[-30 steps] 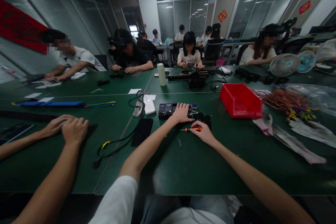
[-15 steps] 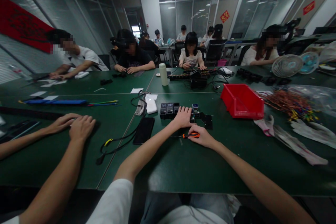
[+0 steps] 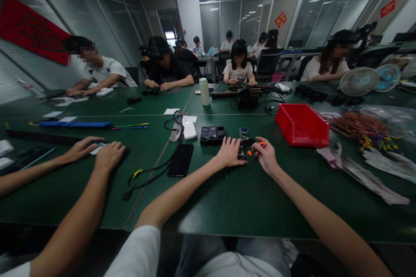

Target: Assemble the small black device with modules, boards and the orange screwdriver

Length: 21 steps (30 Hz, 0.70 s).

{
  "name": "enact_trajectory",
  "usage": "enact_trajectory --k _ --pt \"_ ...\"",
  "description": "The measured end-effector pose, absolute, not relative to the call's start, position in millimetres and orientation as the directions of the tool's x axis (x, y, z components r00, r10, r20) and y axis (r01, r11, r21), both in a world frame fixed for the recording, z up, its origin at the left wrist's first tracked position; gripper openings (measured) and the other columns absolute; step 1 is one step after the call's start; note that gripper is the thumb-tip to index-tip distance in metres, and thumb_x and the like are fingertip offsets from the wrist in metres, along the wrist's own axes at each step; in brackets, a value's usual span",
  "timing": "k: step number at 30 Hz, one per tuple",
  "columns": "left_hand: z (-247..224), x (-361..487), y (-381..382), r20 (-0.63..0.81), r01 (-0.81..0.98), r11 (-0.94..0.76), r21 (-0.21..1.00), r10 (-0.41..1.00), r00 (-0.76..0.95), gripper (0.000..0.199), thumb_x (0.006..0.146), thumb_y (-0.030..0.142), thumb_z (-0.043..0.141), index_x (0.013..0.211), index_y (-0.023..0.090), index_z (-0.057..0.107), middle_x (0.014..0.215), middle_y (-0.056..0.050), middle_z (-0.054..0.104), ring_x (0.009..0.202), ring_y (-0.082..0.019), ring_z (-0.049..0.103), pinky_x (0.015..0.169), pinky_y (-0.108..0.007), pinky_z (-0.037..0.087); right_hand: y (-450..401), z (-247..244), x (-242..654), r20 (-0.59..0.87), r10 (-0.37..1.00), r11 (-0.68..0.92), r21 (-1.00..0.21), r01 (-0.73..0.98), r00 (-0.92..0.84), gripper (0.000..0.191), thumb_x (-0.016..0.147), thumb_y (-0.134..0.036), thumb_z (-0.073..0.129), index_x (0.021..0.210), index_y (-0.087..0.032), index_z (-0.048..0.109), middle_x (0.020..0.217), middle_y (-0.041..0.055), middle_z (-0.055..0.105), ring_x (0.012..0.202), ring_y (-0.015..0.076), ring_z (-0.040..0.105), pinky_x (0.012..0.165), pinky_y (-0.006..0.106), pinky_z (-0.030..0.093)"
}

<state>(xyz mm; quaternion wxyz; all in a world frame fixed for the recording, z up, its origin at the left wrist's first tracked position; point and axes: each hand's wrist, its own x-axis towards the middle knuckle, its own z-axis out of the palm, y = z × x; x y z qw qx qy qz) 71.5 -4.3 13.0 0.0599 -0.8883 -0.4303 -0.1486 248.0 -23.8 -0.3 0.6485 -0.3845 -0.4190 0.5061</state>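
Observation:
My right hand (image 3: 267, 156) is closed around a small screwdriver (image 3: 260, 144) with an orange and black handle. Its thin shaft slants down and left toward my left hand (image 3: 230, 152). That hand lies over an electronic assembly on the table, fingers across it and thumb at its near side. Small green circuit boards (image 3: 243, 133) show at the assembly's right part. A black module block (image 3: 212, 135) with several sections sits left of my fingers. My left hand hides the middle of the assembly, and the screwdriver's tip is hard to make out.
On the green table (image 3: 208, 203) lie a phone (image 3: 180, 160), black cables (image 3: 143, 181) and a white device (image 3: 189, 129). A red bin (image 3: 302, 127), wires (image 3: 351, 127) and gloves (image 3: 367, 177) are at right. A co-worker's hands (image 3: 108, 156) are at left; others sit opposite.
My right hand has lifted the screwdriver and moved right and farther away, its shaft now tilted down. My left hand has turned slightly and stays on the assembly.

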Motion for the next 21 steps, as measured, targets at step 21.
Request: enact_trajectory --k 21 --pt "10 67 -41 0.266 0.794 -0.586 0.162 0.801 0.537 0.100 0.060 0.071 0.052 0.136 0.015 0.020 0.131 -0.016 0.036 0.125 -0.036 0.026 0.097 -0.047 0.032 -28 -5 248 0.199 0.976 0.208 -0.970 0.126 -0.084 0.027 0.079 -0.041 0.055 0.093 -0.018 0.055 0.049 -0.0065 0.044 0.041 0.0086 0.040 0.041 0.020 0.031"
